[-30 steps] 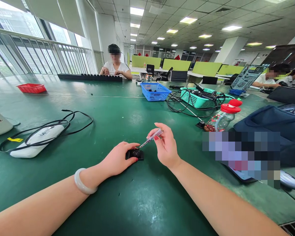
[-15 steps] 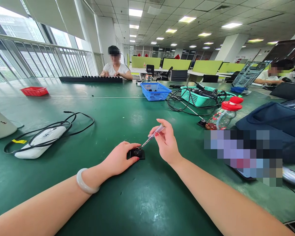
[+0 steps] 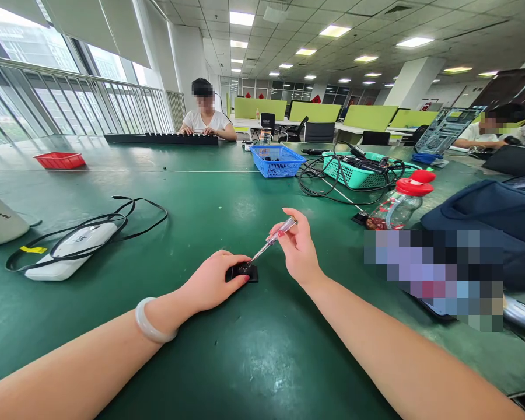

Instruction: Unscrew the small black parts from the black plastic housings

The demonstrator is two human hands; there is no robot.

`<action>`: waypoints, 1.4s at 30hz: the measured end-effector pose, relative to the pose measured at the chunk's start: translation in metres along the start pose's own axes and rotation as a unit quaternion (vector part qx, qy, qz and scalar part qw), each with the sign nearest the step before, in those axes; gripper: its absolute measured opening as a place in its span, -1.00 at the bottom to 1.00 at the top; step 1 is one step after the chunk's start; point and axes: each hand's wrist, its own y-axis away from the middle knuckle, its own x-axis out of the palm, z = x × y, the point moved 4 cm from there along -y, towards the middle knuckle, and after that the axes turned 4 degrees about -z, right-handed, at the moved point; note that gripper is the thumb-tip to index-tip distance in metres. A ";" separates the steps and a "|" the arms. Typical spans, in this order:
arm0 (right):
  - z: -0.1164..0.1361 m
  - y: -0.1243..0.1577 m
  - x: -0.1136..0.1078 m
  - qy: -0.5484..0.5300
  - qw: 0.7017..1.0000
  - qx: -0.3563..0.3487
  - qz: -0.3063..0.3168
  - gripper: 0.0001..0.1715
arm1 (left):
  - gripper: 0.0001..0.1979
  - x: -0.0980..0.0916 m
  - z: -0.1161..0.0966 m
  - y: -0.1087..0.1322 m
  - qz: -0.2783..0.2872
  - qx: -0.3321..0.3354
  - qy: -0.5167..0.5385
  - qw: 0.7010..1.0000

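Note:
A small flat black part (image 3: 253,274) lies on the green tabletop in front of me. My left hand (image 3: 214,281) grips it from the left, thumb and fingers closed along its edges and covering much of it. In my right hand (image 3: 300,251) is a screwdriver (image 3: 275,237) with a clear handle, pinched between thumb and fingers. The screwdriver slants down to the left, its tip at the upper edge of the black part. Whether the tip sits in a screw is too small to tell.
On the left lie a white device (image 3: 72,251) with a black cord and a red tray (image 3: 60,160). Further back stand a blue basket (image 3: 277,169) and a green basket (image 3: 354,178) full of cables. A red-lidded bottle (image 3: 396,207) stands right. A person (image 3: 205,119) sits opposite.
My right hand and the screwdriver's handle have shifted slightly up and to the right. The tip stays at the black part, and my left hand keeps its hold.

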 end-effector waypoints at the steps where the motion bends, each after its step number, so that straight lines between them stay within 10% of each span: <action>1: 0.000 0.000 0.000 0.000 1.000 -0.001 -0.001 -0.57 | -0.61 0.000 0.000 0.000 -0.001 0.001 -0.001 1.000; 42: -0.003 -0.001 -0.001 0.000 1.000 -0.014 -0.008 -0.61 | -0.61 -0.001 0.000 0.000 -0.010 0.014 -0.012 1.000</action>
